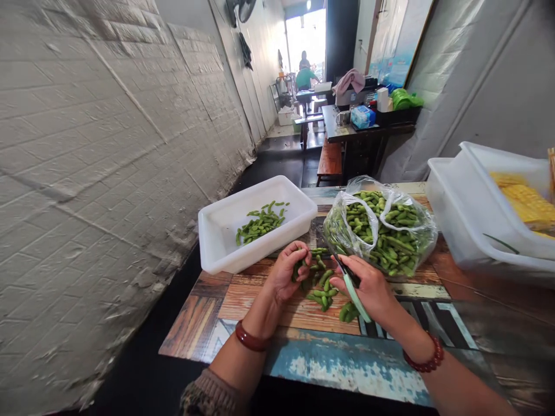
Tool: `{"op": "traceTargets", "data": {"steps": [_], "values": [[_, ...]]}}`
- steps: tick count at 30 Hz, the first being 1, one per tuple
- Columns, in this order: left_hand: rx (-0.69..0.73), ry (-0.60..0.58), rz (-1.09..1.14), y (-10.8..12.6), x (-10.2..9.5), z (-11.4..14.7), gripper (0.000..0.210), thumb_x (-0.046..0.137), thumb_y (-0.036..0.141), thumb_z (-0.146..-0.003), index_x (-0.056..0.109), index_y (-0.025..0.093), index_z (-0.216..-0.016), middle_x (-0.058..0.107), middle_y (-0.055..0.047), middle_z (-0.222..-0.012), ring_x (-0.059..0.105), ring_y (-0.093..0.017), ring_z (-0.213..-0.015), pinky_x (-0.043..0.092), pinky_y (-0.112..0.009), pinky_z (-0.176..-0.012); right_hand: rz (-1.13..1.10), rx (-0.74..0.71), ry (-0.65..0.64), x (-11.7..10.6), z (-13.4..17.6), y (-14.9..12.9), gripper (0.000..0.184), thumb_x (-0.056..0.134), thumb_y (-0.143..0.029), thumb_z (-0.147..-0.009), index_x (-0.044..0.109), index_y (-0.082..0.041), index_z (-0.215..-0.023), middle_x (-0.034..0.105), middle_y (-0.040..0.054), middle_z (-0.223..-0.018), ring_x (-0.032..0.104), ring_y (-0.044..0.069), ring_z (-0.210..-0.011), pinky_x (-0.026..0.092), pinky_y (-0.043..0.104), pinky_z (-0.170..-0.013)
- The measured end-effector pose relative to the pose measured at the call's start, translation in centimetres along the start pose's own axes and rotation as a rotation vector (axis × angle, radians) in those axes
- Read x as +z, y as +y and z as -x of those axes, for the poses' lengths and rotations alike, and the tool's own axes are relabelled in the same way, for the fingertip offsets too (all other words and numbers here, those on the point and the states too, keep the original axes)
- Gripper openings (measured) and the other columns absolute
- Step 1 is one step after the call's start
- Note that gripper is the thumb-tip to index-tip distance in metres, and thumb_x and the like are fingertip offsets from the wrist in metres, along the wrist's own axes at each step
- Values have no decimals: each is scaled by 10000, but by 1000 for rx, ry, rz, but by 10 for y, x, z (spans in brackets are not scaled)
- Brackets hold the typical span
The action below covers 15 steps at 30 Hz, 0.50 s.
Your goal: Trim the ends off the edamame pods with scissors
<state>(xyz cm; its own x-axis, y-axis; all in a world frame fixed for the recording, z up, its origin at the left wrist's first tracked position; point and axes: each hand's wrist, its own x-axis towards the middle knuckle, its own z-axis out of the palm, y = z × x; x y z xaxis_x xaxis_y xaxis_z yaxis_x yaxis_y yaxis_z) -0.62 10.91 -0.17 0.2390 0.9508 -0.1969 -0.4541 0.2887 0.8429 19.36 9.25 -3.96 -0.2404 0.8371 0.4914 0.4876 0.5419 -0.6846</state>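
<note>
My left hand (pixel 291 270) is closed around green edamame pods, partly hidden by its fingers. In my right hand (pixel 368 283) are scissors with a pale green handle (pixel 356 297) and dark blades pointing toward the left hand. Loose edamame pods (pixel 324 296) lie on the wood-patterned table (pixel 249 294) between and beneath both hands. Behind the left hand, a white plastic tub (pixel 260 248) holds a small heap of cut pods (pixel 262 224). Beyond the right hand stands an open clear plastic bag (pixel 427 234) full of edamame pods (pixel 396 248).
At the right, stacked white tubs (pixel 455 214) contain yellow food pieces (pixel 524 199). A white brick-patterned wall (pixel 108 173) runs along the left. Farther back are a dark table (pixel 347 132) with goods, an orange-brown bench (pixel 329 159) and a seated person in green (pixel 306 78).
</note>
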Motion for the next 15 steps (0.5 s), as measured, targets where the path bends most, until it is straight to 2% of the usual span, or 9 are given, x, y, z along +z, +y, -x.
{"op": "traceTargets", "data": {"steps": [3,5,7,9,11,12,15], "values": [[106,45,-154,13,8,11,303,700,409,-801,511,188,-717,474,52,-597,323,-38,-450,205,-187,-407,-23,9,-11,3,1,0,350,636,-380,-886,644,-163,-1161,712,93,-937,702,233,-852,580,378,-793],[248,116,-294,31,10,16,340,657,462,-832,500,186,-711,466,53,-600,331,-45,-462,217,-191,-419,-33,7,-14,4,2,1,347,641,-371,-884,641,-166,-1164,713,90,-936,702,231,-852,578,376,-793],[442,243,-469,54,7,16,338,622,482,-851,505,190,-726,474,54,-616,353,-54,-474,260,-191,-435,-40,-4,-9,5,2,1,348,639,-373,-884,640,-165,-1163,714,94,-950,701,233,-864,576,375,-792],[624,427,-702,79,-4,11,312,582,481,-869,536,195,-752,506,45,-646,408,-74,-502,339,-202,-477,-45,-16,0,6,3,2,351,634,-384,-886,644,-158,-1155,715,104,-963,699,239,-876,574,378,-792],[747,608,-986,101,-20,2,241,570,428,-867,592,197,-802,560,20,-696,503,-114,-584,431,-235,-571,-51,-23,6,7,3,2,357,630,-392,-887,644,-156,-1155,715,112,-975,698,243,-882,570,380,-798],[770,647,-1132,109,-28,-3,187,589,379,-847,620,194,-852,603,-3,-769,556,-141,-667,472,-265,-650,-54,-26,9,7,3,2,357,628,-394,-888,644,-157,-1154,715,112,-972,698,242,-879,569,379,-799],[719,533,-1439,118,-47,-12,241,656,270,-773,668,172,-993,666,-87,-1015,621,-231,-959,495,-368,-881,-58,-33,14,6,2,1,348,627,-396,-888,648,-162,-1144,712,106,-958,695,242,-867,565,375,-791]]}}
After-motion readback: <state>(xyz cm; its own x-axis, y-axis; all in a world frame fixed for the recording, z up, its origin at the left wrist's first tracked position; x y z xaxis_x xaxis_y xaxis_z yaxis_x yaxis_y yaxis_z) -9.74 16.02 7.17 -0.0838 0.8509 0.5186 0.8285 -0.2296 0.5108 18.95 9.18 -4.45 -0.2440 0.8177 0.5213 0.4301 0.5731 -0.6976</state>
